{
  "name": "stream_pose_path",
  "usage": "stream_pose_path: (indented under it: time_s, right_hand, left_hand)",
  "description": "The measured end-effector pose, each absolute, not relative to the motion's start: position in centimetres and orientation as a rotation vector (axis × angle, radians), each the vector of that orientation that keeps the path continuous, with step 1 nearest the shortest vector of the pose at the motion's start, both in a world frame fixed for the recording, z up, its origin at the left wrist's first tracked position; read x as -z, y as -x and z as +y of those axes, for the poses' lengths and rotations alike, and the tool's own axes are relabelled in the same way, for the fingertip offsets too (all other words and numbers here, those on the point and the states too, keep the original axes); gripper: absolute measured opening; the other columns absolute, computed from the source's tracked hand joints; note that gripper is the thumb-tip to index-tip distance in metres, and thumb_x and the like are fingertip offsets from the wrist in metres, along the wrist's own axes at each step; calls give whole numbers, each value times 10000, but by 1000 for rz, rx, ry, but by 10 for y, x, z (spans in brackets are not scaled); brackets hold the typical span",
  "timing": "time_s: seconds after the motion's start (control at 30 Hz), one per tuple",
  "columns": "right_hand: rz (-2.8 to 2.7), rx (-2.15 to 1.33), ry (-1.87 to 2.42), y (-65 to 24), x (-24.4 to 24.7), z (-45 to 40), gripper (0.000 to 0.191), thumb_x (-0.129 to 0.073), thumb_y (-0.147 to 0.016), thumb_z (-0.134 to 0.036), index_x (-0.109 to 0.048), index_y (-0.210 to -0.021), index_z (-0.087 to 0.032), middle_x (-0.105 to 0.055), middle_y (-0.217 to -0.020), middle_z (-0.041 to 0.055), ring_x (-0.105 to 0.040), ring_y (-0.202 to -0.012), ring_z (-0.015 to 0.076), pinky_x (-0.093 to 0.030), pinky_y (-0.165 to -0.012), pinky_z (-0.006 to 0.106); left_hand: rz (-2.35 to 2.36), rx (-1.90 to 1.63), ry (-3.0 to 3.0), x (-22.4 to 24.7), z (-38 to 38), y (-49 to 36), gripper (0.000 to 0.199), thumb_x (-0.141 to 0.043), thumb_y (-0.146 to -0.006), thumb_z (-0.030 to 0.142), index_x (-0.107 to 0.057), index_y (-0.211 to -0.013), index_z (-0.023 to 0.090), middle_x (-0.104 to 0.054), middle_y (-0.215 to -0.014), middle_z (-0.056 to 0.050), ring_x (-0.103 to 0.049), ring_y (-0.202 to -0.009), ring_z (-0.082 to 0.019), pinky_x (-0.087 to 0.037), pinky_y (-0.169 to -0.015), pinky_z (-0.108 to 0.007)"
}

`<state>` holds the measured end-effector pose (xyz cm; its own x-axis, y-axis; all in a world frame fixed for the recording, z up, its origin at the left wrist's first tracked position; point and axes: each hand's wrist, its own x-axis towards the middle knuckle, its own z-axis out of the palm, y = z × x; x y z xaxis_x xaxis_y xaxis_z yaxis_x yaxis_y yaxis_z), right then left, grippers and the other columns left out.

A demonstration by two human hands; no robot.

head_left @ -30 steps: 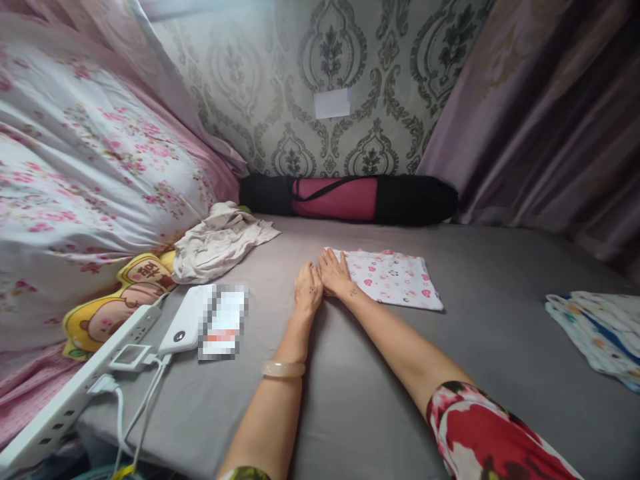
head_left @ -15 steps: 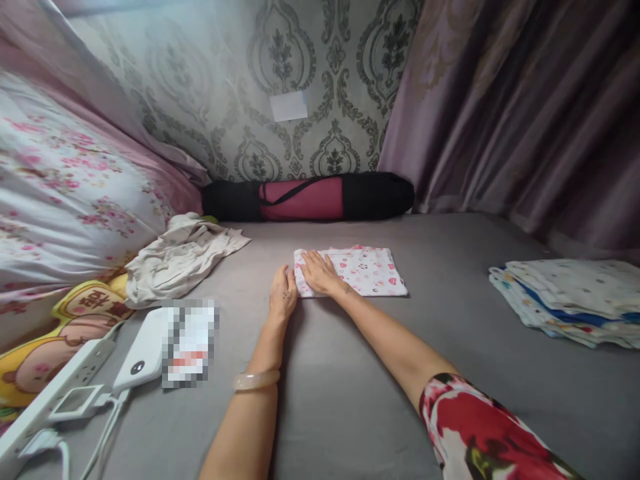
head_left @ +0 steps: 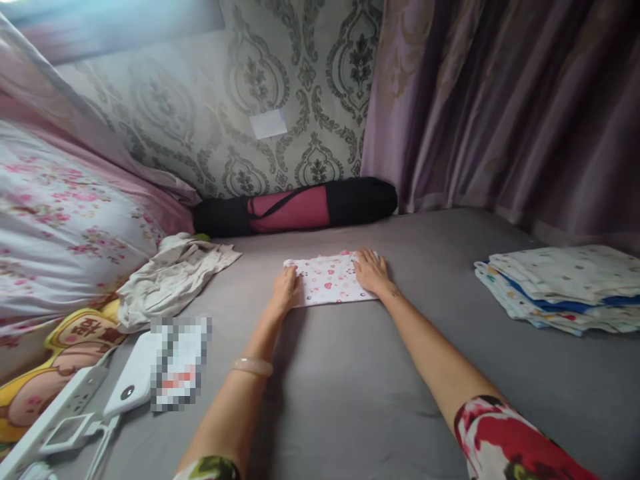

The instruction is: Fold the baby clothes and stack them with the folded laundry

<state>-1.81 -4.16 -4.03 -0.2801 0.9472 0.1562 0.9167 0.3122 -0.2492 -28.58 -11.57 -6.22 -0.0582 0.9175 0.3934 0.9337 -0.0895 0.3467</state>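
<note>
A folded white cloth (head_left: 327, 283) with pink and red prints lies flat on the grey bedsheet in the middle of the view. At its left edge, my left hand (head_left: 287, 288) is closed on the fabric, with some fingers hidden from sight. My right hand (head_left: 371, 272) rests palm down on the cloth's right end, its fingers stretched out over the top.
To the right sits a stack of folded cloths (head_left: 555, 283). On the left are a crumpled cream cloth (head_left: 173, 277), a white power bank (head_left: 137, 373), a power strip (head_left: 60, 417) and a yellow cartoon cushion (head_left: 30, 400). A black and maroon bag (head_left: 295, 207) lies along the wall.
My right hand has moved from the cloth's left part across to its right end. My left hand stays at the left edge. The camera view has shifted slightly.
</note>
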Motion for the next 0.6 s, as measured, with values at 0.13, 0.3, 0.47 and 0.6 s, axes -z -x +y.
stream_pose_path:
  time_s: [0.13,0.3,0.47,0.6]
  right_hand:
    - [-2249,-176,1726,11,44,-33,524,-261,-998,-334,-414,-1431,-81,-342,-1539,177,-255,-1435,290,-186,-1140,535]
    - [-2244,-253,1748,-1,43,-23,502,-255,-1005,-335,-427,-1417,-104,-357,-1530,172,-302,-1407,290,-217,-1115,521]
    - [-2297,-266,1678,-12,40,-13,415,-287,-998,-257,-533,-1319,-168,-524,-1399,144,-460,-1281,254,-316,-1052,431]
    - [-2308,-277,1656,-17,40,-6,387,-349,-987,-239,-559,-1306,-180,-559,-1342,141,-516,-1211,262,-375,-996,372]
  left_hand:
    - [-2118,610,2221,46,-92,287,408,-433,-875,142,-519,-1271,182,-571,-1325,-135,-455,-1316,-260,-361,-1091,-447]
    - [-2331,223,2314,20,-64,288,382,-464,-847,138,-580,-1207,183,-623,-1268,-127,-453,-1322,-269,-323,-1098,-447]
    - [-2371,55,2450,0,-41,296,375,-526,-775,152,-651,-1127,192,-689,-1153,-95,-639,-1035,-226,-467,-898,-295]
    - [-2395,-129,2613,-6,-22,308,390,-570,-700,173,-687,-1072,191,-721,-1062,-64,-665,-915,-203,-486,-784,-235]
